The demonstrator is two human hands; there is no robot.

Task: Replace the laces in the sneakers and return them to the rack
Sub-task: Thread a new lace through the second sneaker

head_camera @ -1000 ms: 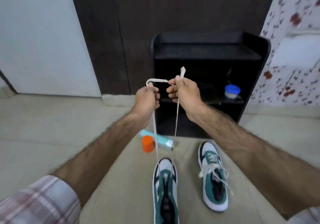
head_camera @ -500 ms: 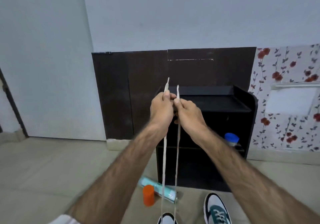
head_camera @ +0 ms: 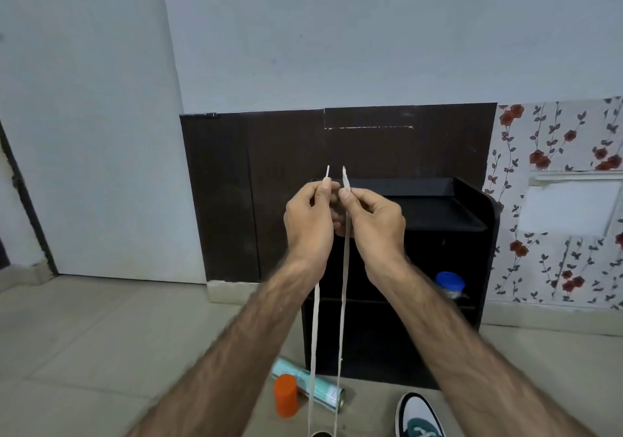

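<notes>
Each hand – left (head_camera: pixel 308 215), right (head_camera: pixel 374 220) – pinches a lace (head_camera: pixel 343 301) end; uneven pull probably unthreads an eyelet below, unseen.

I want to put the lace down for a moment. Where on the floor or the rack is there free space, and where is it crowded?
Free: the floor left of the orange cap, toward the door, and the rack's top shelf. Crowded: the floor in front of the rack, with the cap, the lying spray can and a sneaker. A blue-lidded jar occupies the middle shelf's right end.
</notes>
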